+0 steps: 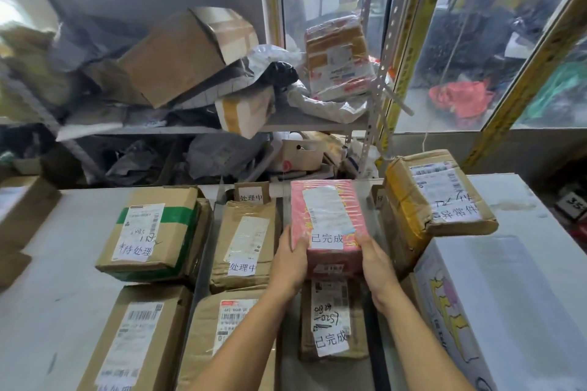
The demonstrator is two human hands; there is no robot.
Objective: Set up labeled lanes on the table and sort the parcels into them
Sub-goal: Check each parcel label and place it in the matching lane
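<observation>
The pink parcel [328, 225] is gripped at its near corners by both hands [290, 260] [376, 260]; it should be lowered squarely into the lane beyond the brown parcel [333, 320], label upward.

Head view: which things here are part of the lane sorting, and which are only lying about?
Job:
pink parcel, gripped by left hand and right hand
green-taped box
middle-lane box
flat parcel
yellow-taped box
standing lane card

Lying about:
shelf clutter
white carton
</observation>
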